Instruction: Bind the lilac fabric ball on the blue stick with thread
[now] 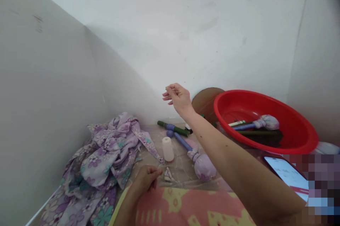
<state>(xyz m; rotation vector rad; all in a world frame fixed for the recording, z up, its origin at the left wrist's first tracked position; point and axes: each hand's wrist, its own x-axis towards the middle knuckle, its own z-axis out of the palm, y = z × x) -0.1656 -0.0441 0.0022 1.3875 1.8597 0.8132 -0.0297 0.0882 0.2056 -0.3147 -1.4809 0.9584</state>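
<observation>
- One heap of floral cloth (106,169) filled the left side, its lower end cut off by the bottom edge.
- One red basin (289,126) sat tilted at right; dark contents hid part of its floor, and one cloth-headed stick lay inside.
- One pink-and-yellow mat (154,201) was cropped below and partly covered by both arms.
- One brown board (205,102) stood half hidden behind the basin.
- Two hands, well apart: the right hand (180,98) was raised before open wall, the left hand (147,178) low at the mat's far edge. Each pinched thumb to fingers; whether thread ran between could not be told.
- A second cloth-headed stick (195,155) lay beyond the mat, near the right forearm.
- One phone (285,173) lay at right, its side lost in blurred blocks.
- One green stick (183,132) lay behind one upright white spool (168,150).
- One cloth scrap (168,174) lay just beside the left hand.
</observation>
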